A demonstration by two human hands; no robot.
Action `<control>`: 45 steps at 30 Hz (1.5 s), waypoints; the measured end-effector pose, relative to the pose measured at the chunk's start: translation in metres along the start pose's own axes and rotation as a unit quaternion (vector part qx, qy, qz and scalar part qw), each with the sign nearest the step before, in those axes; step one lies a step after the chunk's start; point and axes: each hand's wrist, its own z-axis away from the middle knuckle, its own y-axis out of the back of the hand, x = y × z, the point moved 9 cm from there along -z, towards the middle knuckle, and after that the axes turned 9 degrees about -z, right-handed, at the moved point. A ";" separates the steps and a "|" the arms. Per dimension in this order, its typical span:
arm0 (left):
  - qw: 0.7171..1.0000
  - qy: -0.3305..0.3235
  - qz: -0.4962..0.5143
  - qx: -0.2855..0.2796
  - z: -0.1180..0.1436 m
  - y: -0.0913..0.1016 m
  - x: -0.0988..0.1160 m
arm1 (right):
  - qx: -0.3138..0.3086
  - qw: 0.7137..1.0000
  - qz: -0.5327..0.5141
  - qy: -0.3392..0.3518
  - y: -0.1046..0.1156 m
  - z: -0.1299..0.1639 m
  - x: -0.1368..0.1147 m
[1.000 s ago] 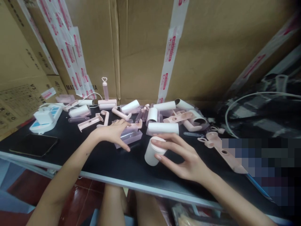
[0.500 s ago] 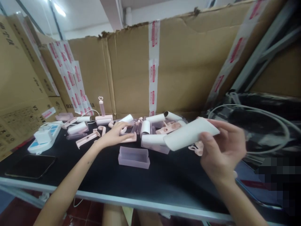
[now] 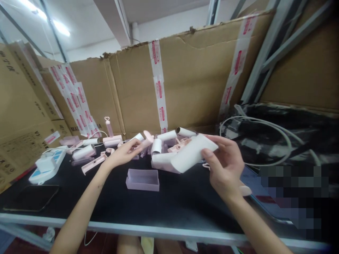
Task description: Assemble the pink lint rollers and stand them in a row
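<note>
Right hand (image 3: 226,165) pinches a tube (image 3: 191,155); left hand (image 3: 122,153), apparently, a partly hidden pink piece (image 3: 147,141).

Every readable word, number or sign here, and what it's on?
"V3": left box
"V6": left box; anything after it unclear
"MA", then "A" past the tape: back cardboard, middle covered
Tape: red print, too small to read
Left box, other characters and signs: too blurred to read
</note>
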 end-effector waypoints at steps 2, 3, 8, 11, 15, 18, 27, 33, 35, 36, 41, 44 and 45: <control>0.998 -0.022 0.061 0.023 0.008 0.004 0.021 | 0.020 0.999 -0.023 -0.024 0.004 0.001 0.006; 0.995 -0.032 0.083 0.033 0.011 0.003 0.030 | 0.031 0.998 -0.036 -0.040 0.005 0.002 0.010; 0.970 -0.042 0.235 -0.031 0.023 -0.030 0.058 | 0.085 0.989 -0.090 -0.079 0.011 0.003 0.017; 0.908 -0.004 0.404 -0.109 0.028 -0.054 0.065 | 0.115 0.984 -0.100 -0.088 0.015 0.001 0.017; 0.822 0.071 0.566 0.004 0.022 -0.054 0.054 | 0.119 0.984 -0.088 -0.101 0.014 0.004 0.019; 0.796 0.127 0.591 0.035 0.022 -0.066 0.054 | 0.097 0.990 -0.064 -0.081 0.010 0.010 0.019; 0.764 0.115 0.635 0.007 0.031 -0.090 0.071 | -0.109 0.992 -0.029 -0.057 -0.040 0.024 0.008; 0.800 0.141 0.581 0.045 0.034 -0.086 0.057 | -0.170 0.985 -0.036 -0.007 -0.053 0.029 -0.007; 0.802 0.155 0.576 0.036 0.035 -0.087 0.057 | -0.178 0.983 -0.036 -0.001 -0.054 0.032 -0.006; 0.802 0.163 0.574 0.031 0.036 -0.088 0.057 | -0.183 0.983 -0.031 -0.005 -0.055 0.033 -0.004; 0.765 0.188 0.615 -0.020 0.040 -0.094 0.067 | -0.184 0.983 -0.013 0.013 -0.053 0.035 -0.004; 0.757 0.185 0.625 -0.036 0.041 -0.094 0.071 | -0.188 0.981 -0.014 0.034 -0.051 0.034 -0.006; 0.759 0.183 0.623 -0.041 0.040 -0.094 0.071 | -0.195 0.980 -0.005 0.032 -0.052 0.034 -0.005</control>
